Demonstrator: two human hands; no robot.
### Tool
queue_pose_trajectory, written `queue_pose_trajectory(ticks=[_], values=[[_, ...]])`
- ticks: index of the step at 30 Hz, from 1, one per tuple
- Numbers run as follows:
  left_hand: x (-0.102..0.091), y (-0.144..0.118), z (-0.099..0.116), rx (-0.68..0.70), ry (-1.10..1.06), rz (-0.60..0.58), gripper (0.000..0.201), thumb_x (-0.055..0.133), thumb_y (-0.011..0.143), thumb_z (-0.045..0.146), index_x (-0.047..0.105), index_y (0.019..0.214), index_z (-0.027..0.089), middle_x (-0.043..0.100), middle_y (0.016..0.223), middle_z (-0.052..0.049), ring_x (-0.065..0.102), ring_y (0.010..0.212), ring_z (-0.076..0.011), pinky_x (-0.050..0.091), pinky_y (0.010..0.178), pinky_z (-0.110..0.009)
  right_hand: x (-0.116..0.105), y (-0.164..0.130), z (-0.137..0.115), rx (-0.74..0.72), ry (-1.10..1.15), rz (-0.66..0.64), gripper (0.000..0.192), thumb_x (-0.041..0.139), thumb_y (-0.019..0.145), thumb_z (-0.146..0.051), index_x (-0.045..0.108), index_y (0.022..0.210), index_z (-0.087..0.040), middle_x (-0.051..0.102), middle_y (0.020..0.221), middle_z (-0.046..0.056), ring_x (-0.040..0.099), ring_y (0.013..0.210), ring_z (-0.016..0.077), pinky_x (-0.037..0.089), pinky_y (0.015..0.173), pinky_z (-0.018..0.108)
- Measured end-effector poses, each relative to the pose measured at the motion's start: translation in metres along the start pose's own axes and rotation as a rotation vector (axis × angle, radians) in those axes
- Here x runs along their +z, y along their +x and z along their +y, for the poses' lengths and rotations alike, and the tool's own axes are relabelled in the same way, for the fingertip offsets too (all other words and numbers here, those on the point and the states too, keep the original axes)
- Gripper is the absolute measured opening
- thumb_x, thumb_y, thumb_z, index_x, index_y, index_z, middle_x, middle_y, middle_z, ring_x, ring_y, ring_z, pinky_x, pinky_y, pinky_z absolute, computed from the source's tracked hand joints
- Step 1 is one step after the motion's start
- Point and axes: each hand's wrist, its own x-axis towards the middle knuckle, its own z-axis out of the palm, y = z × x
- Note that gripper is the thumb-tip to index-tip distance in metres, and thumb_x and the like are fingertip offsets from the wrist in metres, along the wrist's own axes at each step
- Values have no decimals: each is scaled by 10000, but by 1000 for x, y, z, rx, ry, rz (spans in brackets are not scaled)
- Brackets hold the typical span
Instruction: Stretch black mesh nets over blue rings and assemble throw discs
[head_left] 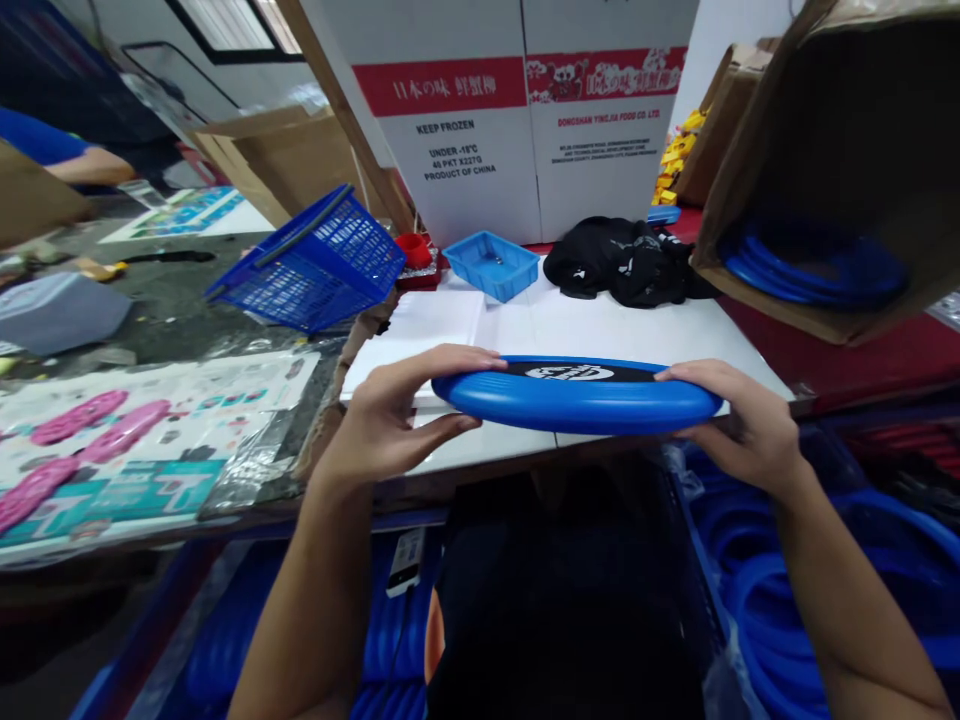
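A blue flying disc [577, 398] with a black centre and a white logo is held level over the near edge of a white table [525, 325]. My left hand [397, 415] grips its left rim, thumb under and fingers on top. My right hand [739, 425] grips the right rim the same way. Below the disc, my lap in dark clothing fills the lower middle.
On the table's far side sit a small blue tray [491, 264], a red cup [414, 250] and black cloth [622, 260]. A blue basket [315, 262] tilts at left. Cardboard boxes [525, 110] stand behind. Blue rings [817, 265] fill a box at right and bins below. Another person's arm [82, 160] is far left.
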Motion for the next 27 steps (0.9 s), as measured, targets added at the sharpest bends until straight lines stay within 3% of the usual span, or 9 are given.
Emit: queue_pose_trajectory(ticks=[3,6,9,13,17,20,22,25,27], values=[[3,12,22,24,197,-66,535,825,912,304,663,1417,241,754,1323,-125,711,1245,-319,578,1082,-473,6,14,-13,-64,-65,12,625,802,913,-250,585,1499,-271,761,1293,121,743,1157,334,638,987,527],[16,24,44,168,383,-124,531,825,913,418,668,1374,206,789,1190,-129,760,1069,-301,617,946,-426,11,25,-25,-127,-121,-40,639,793,923,-264,561,1518,-239,752,1306,145,736,1167,342,635,971,535],[31,29,49,245,522,-48,491,799,918,537,701,1255,193,798,996,-97,765,863,-263,613,779,-367,19,26,-31,-155,-157,-7,630,773,935,-264,552,1523,-233,755,1287,149,733,1151,341,629,950,532],[37,30,34,256,640,93,453,772,917,614,715,1142,225,785,894,-55,750,780,-238,580,714,-340,36,28,-33,-115,-214,159,539,723,955,-250,585,1476,-254,763,1224,125,737,1098,331,630,909,512],[25,55,15,193,628,133,480,705,932,699,735,1078,243,784,901,-39,731,767,-221,548,678,-343,40,53,-27,-45,-297,239,385,682,993,-338,634,1367,-260,761,1212,121,732,1095,332,615,942,510],[10,94,-1,105,573,113,537,620,963,757,737,1008,235,721,776,15,630,671,-153,508,634,-323,25,92,-16,-5,-317,170,312,600,1050,-435,642,1291,-242,760,1156,114,724,1037,299,602,935,471],[2,122,-14,46,546,100,607,571,966,801,701,879,214,596,632,53,506,588,-102,460,580,-300,13,123,-5,6,-322,95,346,554,1069,-515,642,1227,-220,758,1056,97,704,934,253,592,890,415],[-2,157,-36,-2,497,71,734,394,998,855,613,705,218,480,555,28,477,570,-124,479,596,-346,6,167,10,63,-370,-16,444,490,1072,-613,648,1026,-201,733,913,69,637,819,199,560,840,360],[1,174,-51,-48,483,95,784,287,1009,859,567,598,252,454,525,-18,507,544,-181,494,611,-420,13,189,16,131,-421,15,497,387,1104,-604,645,903,-229,725,861,63,622,800,207,551,826,372]])
